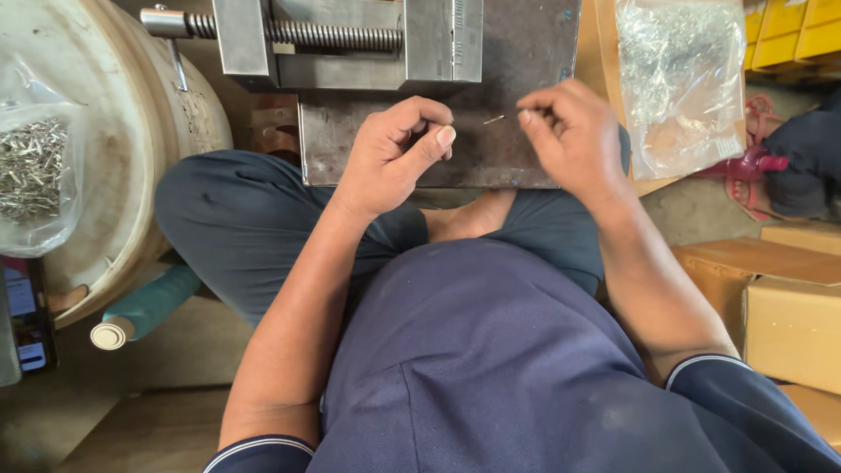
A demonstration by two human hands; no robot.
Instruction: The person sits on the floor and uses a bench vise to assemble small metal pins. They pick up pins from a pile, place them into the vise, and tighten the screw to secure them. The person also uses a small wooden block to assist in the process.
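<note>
The person sat cross-legged with a grey metal plate (pixel 385 144) resting across the lap, beneath a steel vise (pixel 350 39). The left hand (pixel 394 153) was curled, fingers drawn together with the thumb pressed along the forefinger; whether it enclosed anything could not be told. The right hand (pixel 569 136) lay on the plate's right part, fingertips (pixel 526 115) pinched together just beside a small thin metal pin (pixel 494 119) lying on the plate between the two hands. Contact with the pin could not be confirmed. A clear bag of metal parts (pixel 679 79) lay to the right, another bag of pins (pixel 35 171) on a drum (pixel 131 131) to the left.
</note>
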